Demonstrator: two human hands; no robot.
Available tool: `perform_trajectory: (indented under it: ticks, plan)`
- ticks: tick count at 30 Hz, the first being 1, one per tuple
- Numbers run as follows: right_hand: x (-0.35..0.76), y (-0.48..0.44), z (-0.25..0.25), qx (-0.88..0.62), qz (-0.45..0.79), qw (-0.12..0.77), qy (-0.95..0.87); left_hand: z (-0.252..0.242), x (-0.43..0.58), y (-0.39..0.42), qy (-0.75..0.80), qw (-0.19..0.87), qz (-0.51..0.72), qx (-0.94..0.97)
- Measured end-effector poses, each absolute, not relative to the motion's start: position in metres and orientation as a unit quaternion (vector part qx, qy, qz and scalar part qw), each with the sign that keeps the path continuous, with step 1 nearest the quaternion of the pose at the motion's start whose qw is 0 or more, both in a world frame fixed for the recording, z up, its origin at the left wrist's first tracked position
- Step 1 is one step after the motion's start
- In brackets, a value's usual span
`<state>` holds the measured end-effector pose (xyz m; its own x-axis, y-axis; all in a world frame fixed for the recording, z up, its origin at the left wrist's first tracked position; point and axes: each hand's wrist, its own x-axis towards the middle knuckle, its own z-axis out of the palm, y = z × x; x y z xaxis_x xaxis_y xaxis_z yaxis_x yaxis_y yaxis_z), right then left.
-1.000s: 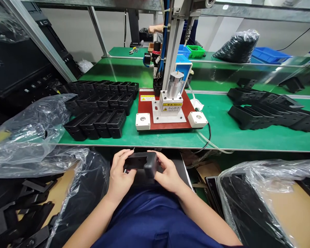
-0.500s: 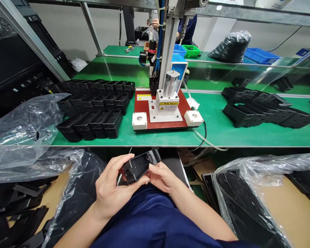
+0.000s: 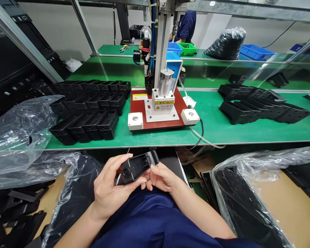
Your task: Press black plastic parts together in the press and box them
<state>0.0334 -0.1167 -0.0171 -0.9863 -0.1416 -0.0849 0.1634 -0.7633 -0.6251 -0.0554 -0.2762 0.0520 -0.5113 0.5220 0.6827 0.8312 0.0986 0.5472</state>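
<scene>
Above my lap, in front of the bench edge, I hold a black plastic housing [image 3: 138,167], tilted with its hollow side toward me. My left hand [image 3: 115,186] is closed round its left end, thumb along the lower edge and fingers behind. My right hand [image 3: 158,175] grips the right end, its thumb on the near rim beside a raised black block; its other fingers curl below. On the bench ahead stands a press fixture [image 3: 165,91] on a red base [image 3: 160,125], with a white button box [image 3: 135,121] at its left corner and another [image 3: 190,117] at its right.
Rows of black housings [image 3: 107,125] stand at left on the green bench [image 3: 144,140]; more black parts [image 3: 248,112] lie at right. Plastic-lined boxes flank me, the left one [image 3: 51,203] holding black pieces. A person [image 3: 186,26] works behind a clear screen.
My view has shifted slightly, so the bench items appear a little further left. Both hands keep the black housing in nearly the same pose. The far person's raised hand is no longer visible.
</scene>
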Motion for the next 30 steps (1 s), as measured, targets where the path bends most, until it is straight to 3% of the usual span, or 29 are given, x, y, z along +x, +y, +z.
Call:
perform_trajectory:
  ticks: [7,15,22,30]
  plan:
    - [0.034,-0.097,-0.013,-0.022,-0.926,0.152,0.346,0.053,-0.060,-0.276,-0.696,0.153,-0.491,-0.502]
    - [0.033,-0.075,0.007,0.035,-0.924,0.108,0.366,0.048,-0.063,-0.274,-0.644,0.145,-0.459,-0.594]
    - [0.032,-0.067,0.036,0.029,-0.832,-0.129,0.540,0.041,-0.067,-0.249,-0.716,-0.071,-0.567,-0.402]
    - [-0.003,-0.001,0.122,-0.031,-0.601,-0.357,0.714,0.125,-0.132,-0.152,-0.654,0.093,-0.592,-0.462]
